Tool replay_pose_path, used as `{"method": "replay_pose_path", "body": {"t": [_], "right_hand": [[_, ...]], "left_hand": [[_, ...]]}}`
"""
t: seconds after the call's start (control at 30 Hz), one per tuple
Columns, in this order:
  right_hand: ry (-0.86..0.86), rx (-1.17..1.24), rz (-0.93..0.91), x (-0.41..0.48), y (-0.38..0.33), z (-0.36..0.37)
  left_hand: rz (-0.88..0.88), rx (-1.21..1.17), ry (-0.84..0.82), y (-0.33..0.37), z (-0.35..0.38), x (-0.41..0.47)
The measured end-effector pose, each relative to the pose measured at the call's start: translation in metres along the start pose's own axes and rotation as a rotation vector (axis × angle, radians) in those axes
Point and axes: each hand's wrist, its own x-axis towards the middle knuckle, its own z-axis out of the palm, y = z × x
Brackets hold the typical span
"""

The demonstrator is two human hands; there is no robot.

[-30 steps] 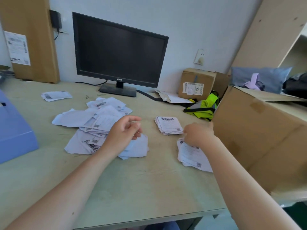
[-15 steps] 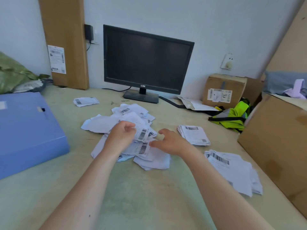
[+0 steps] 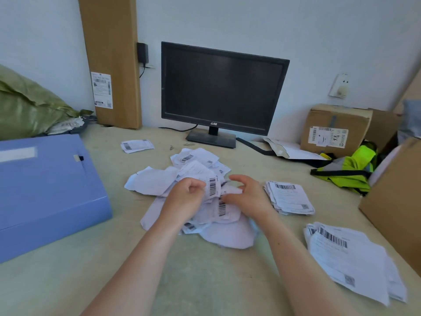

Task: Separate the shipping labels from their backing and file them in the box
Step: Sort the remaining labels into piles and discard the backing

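Observation:
A loose heap of white labels and backing sheets (image 3: 159,183) lies mid-table. My left hand (image 3: 185,197) hovers over it, fingers curled, pinching a barcode label (image 3: 213,187) lifted a little off the heap. My right hand (image 3: 248,195) is just right of that label, fingers curved in a wide claw over the crumpled paper, thumb tip near the label's lower edge. A tidy stack of labels (image 3: 289,198) sits to the right, and a larger fanned stack (image 3: 348,256) nearer the front right. A closed blue file box (image 3: 45,190) lies at the left.
A dark monitor (image 3: 223,87) stands behind the heap. A lone label (image 3: 136,145) lies at back left. Large cardboard box (image 3: 398,201) at the right edge, small labelled carton (image 3: 337,128) and yellow vest (image 3: 350,172) behind it. Green sack (image 3: 27,106) at far left.
My right hand left the stack at the right and came over to the heap. My left hand took up a barcode label. The view swung left, bringing the blue box into sight.

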Motion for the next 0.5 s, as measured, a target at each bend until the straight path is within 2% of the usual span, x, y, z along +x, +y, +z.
{"method": "replay_pose_path", "body": {"t": [0.37,0.5], "right_hand": [[0.549,0.293,-0.119,0.003,0.017,-0.032],[0.651,0.455,-0.145,-0.002,0.010,-0.035]], "left_hand": [[0.001,0.159,-0.077,0.001,0.007,-0.009],[0.006,0.183,-0.086,0.002,0.008,-0.011]]}}
